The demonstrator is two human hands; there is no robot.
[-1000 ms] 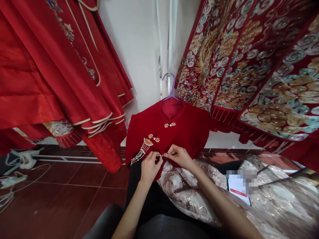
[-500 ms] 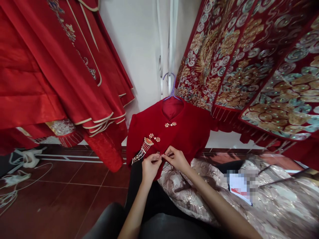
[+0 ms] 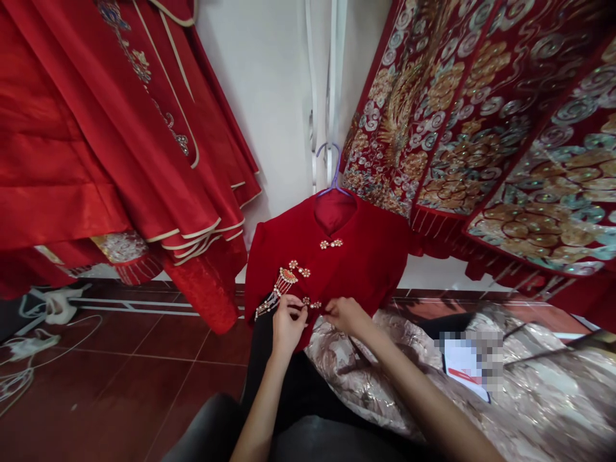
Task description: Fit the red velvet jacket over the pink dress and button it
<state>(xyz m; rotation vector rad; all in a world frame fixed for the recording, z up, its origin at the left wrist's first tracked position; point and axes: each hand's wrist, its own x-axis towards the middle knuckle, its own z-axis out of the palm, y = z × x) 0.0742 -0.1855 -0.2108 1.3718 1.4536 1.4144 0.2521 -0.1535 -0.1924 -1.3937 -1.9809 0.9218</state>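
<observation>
A red velvet jacket hangs upright on a purple hanger in front of me. Its neck carries a flower-shaped frog button. Lower left on the chest are another frog button and a fan-shaped tassel brooch. My left hand is beside the lowest frog button, with thumb and forefinger curled together; what lies between them is hidden. Just right of that button, my right hand is closed with bunched fingertips near the cloth, and I cannot see anything in them.
Red garments hang at left, an embroidered red gown at right. Pale shiny fabric lies on the right with a phone on it. White cables lie on the tiled floor. A white rail runs low.
My right hand has moved right, off the lowest frog button, which now shows between my hands. My left hand has shifted slightly left and stays beside it.
</observation>
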